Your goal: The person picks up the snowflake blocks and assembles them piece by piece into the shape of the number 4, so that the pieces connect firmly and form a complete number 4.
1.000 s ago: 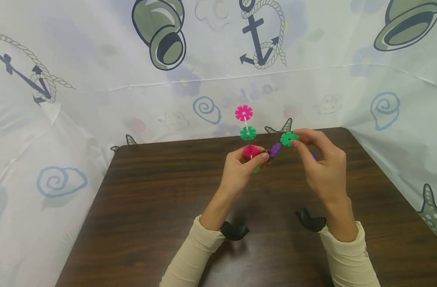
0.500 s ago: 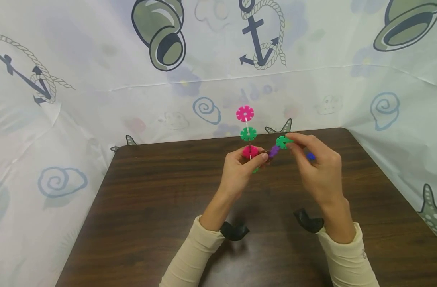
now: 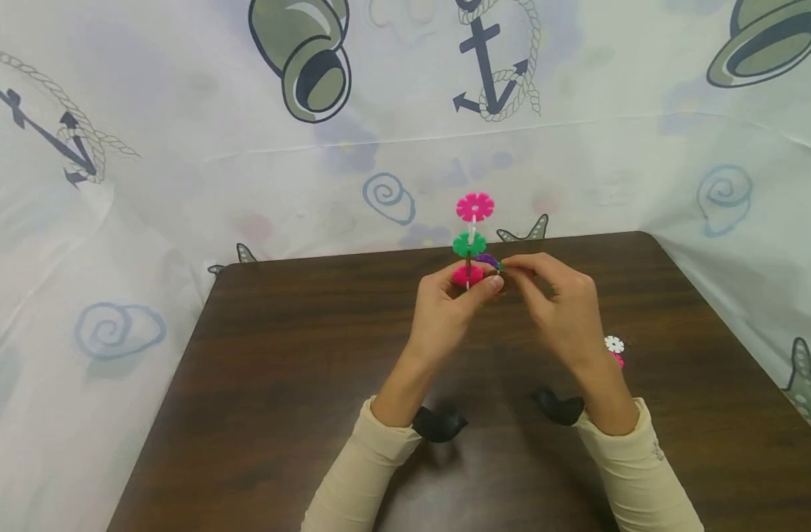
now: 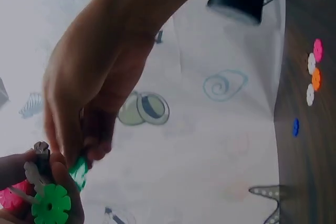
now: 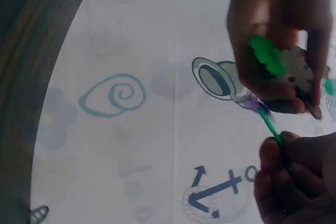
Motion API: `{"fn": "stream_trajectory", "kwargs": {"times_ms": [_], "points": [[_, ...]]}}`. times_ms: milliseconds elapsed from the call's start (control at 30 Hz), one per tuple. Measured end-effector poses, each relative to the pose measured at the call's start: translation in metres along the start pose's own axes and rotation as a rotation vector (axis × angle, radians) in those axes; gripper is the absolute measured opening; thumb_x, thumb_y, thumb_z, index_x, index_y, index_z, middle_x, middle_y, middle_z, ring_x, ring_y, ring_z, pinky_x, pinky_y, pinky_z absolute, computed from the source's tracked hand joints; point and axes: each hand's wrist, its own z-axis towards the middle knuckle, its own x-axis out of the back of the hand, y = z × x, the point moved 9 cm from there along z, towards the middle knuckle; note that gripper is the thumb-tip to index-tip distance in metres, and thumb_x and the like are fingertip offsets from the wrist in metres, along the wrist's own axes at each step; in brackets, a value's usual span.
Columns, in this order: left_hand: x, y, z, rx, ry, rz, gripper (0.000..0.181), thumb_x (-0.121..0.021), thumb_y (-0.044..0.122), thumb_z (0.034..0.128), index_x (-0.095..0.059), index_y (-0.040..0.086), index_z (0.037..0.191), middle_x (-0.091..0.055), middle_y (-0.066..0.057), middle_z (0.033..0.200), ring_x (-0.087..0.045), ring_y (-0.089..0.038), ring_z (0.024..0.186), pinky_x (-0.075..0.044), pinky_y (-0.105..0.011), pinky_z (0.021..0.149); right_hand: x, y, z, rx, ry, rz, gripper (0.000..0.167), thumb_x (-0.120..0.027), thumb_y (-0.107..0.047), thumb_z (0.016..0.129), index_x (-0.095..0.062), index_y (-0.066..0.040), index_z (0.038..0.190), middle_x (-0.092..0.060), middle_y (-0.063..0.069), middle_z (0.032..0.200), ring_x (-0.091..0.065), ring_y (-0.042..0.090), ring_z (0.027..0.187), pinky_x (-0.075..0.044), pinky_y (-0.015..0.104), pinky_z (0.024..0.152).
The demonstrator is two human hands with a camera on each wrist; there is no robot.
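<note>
Raised above the table, my left hand (image 3: pixel 441 314) grips a joined structure of notched plastic discs. A pink disc (image 3: pixel 474 207) tops it, a green disc (image 3: pixel 469 244) follows, and a lower pink disc (image 3: pixel 468 275) sits by the fingers. White and dark discs link them edge to edge. A purple disc (image 3: pixel 488 260) sticks out on the right. My right hand (image 3: pixel 565 310) pinches a separate green disc (image 5: pixel 270 125), seen edge-on in the right wrist view. Its far edge meets the purple disc; whether their slots are engaged I cannot tell.
Loose discs lie on the dark wooden table (image 3: pixel 279 369): in the left wrist view a pink one (image 4: pixel 318 50), an orange one (image 4: pixel 316 79), a blue one (image 4: pixel 296 127) and two white ones. A printed sheet (image 3: pixel 179 111) hangs behind and beside the table.
My right hand has moved left, bringing its green disc to the purple one and turning it edge-on. The structure has turned slightly. A white and a pink disc now show beside the right wrist.
</note>
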Motion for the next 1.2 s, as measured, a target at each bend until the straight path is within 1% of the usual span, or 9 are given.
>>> {"fn": "stream_trajectory", "kwargs": {"times_ms": [133, 300, 467, 533, 600, 700, 967, 1067, 1200], "points": [[0.002, -0.01, 0.005, 0.043, -0.019, -0.042, 0.019, -0.07, 0.003, 0.0952, -0.07, -0.01, 0.109, -0.074, -0.028, 0.102, -0.077, -0.016, 0.086, -0.062, -0.038, 0.09, -0.003, 0.012, -0.002, -0.069, -0.034, 0.018, 0.015, -0.071, 0.003, 0.093, -0.078, -0.003, 0.106, -0.079, 0.01, 0.097, -0.067, -0.001, 0.089, -0.048, 0.006, 0.08], [0.003, -0.018, 0.007, 0.059, -0.007, -0.037, 0.02, -0.071, 0.006, 0.0952, -0.071, -0.009, 0.109, -0.074, -0.025, 0.101, -0.074, -0.012, 0.082, -0.062, -0.034, 0.087, -0.008, 0.017, -0.001, -0.088, -0.068, 0.024, 0.015, -0.07, 0.0, 0.095, -0.077, -0.003, 0.108, -0.079, 0.009, 0.098, -0.07, 0.008, 0.086, -0.049, 0.008, 0.076], [0.007, -0.023, 0.008, 0.076, 0.039, -0.038, 0.019, -0.072, 0.006, 0.0944, -0.072, -0.008, 0.107, -0.076, -0.02, 0.095, -0.075, -0.019, 0.081, -0.063, -0.032, 0.083, 0.005, 0.018, 0.002, -0.11, 0.015, 0.031, 0.02, -0.07, -0.004, 0.097, -0.076, -0.005, 0.115, -0.076, 0.008, 0.092, -0.065, 0.007, 0.079, -0.046, 0.011, 0.07], [0.007, -0.024, 0.008, 0.075, 0.051, -0.035, 0.018, -0.073, 0.005, 0.0938, -0.072, -0.008, 0.105, -0.077, -0.018, 0.092, -0.076, -0.026, 0.081, -0.063, -0.031, 0.081, 0.013, 0.015, 0.003, -0.111, 0.067, 0.032, 0.021, -0.068, -0.005, 0.098, -0.076, -0.006, 0.117, -0.073, 0.009, 0.089, -0.062, 0.003, 0.079, -0.045, 0.011, 0.071], [0.005, -0.024, 0.009, 0.065, 0.054, -0.028, 0.017, -0.073, 0.005, 0.0936, -0.072, -0.008, 0.104, -0.077, -0.017, 0.091, -0.074, -0.037, 0.084, -0.062, -0.03, 0.08, 0.02, 0.011, 0.003, -0.105, 0.108, 0.039, 0.021, -0.067, -0.005, 0.099, -0.077, -0.007, 0.118, -0.07, 0.01, 0.086, -0.06, 0.001, 0.078, -0.044, 0.013, 0.071], [0.003, -0.023, 0.009, 0.04, 0.053, -0.001, 0.016, -0.073, 0.005, 0.0937, -0.072, -0.008, 0.102, -0.077, -0.021, 0.091, -0.072, -0.043, 0.086, -0.061, -0.028, 0.078, 0.027, 0.005, 0.001, -0.083, 0.149, 0.025, 0.02, -0.066, -0.006, 0.099, -0.078, -0.006, 0.116, -0.068, 0.011, 0.082, -0.057, -0.001, 0.079, -0.043, 0.014, 0.072], [0.004, -0.02, 0.007, -0.019, 0.091, 0.091, 0.016, -0.075, 0.009, 0.0937, -0.074, -0.003, 0.104, -0.072, -0.024, 0.089, -0.067, -0.011, 0.077, -0.056, -0.028, 0.076, 0.027, -0.007, -0.001, -0.038, 0.156, -0.053, 0.017, -0.067, -0.004, 0.098, -0.077, -0.001, 0.112, -0.074, 0.012, 0.088, -0.06, 0.005, 0.081, -0.043, 0.01, 0.075], [0.002, -0.021, 0.007, -0.011, 0.087, 0.067, 0.018, -0.075, 0.009, 0.0937, -0.073, -0.002, 0.107, -0.073, -0.023, 0.09, -0.068, -0.013, 0.076, -0.059, -0.035, 0.076, 0.028, -0.011, -0.002, -0.013, 0.164, -0.101, 0.017, -0.067, -0.005, 0.098, -0.077, 0.0, 0.111, -0.073, 0.013, 0.085, -0.06, 0.01, 0.078, -0.042, 0.011, 0.072], [-0.003, -0.023, 0.007, 0.006, 0.058, 0.025, 0.018, -0.074, 0.007, 0.0945, -0.069, -0.003, 0.108, -0.073, -0.025, 0.093, -0.071, -0.03, 0.08, -0.062, -0.046, 0.077, 0.03, -0.018, -0.004, 0.025, 0.194, -0.145, 0.016, -0.067, -0.005, 0.098, -0.077, 0.001, 0.11, -0.072, 0.014, 0.082, -0.064, 0.018, 0.075, -0.043, 0.014, 0.071]]}}
